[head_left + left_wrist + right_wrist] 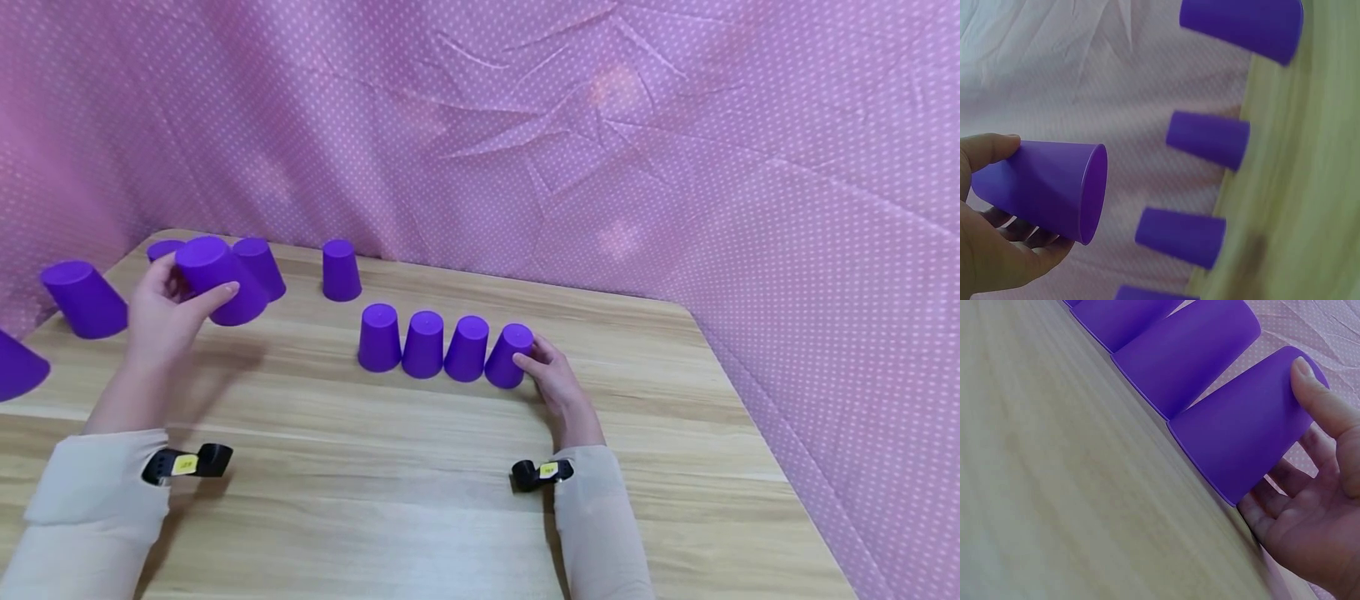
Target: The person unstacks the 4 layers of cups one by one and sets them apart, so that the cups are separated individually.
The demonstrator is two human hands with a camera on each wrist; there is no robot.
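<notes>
My left hand (167, 312) grips an upside-down purple cup (1041, 187) and holds it above the table, its rim facing down. My right hand (555, 379) has its thumb and fingers around the rightmost purple cup (1247, 425), which stands mouth down on the table at the right end of a row. Beside it in that row stand three more inverted cups: one next to it (467, 350), a middle cup (423, 346) and a left-end cup (379, 339). The row's cups stand close together, rims touching or nearly so.
Behind the row stands a lone purple cup (341, 271). More inverted cups stand around my left hand: a cup (262, 268) behind it, a cup (84, 300) to its left and another (18, 367) at the frame's edge. A pink dotted cloth (525, 167) hangs behind the wooden table (390, 500).
</notes>
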